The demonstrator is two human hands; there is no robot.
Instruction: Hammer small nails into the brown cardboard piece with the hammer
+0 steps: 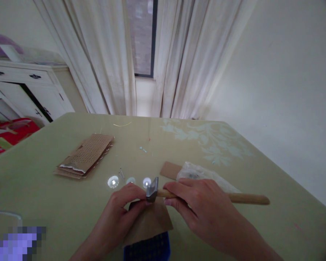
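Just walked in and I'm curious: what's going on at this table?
A person grips a wooden-handled hammer close to its head with the right hand. The left hand pinches at the top edge of a cardboard piece beside the hammer head; what it pinches is hidden. A cardboard stack lies farther left on the table.

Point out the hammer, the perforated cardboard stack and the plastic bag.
hammer (152, 191): head view, on its metal head.
cardboard stack (86, 154): head view, on the perforated top sheet.
plastic bag (201, 174): head view, on its crumpled middle.
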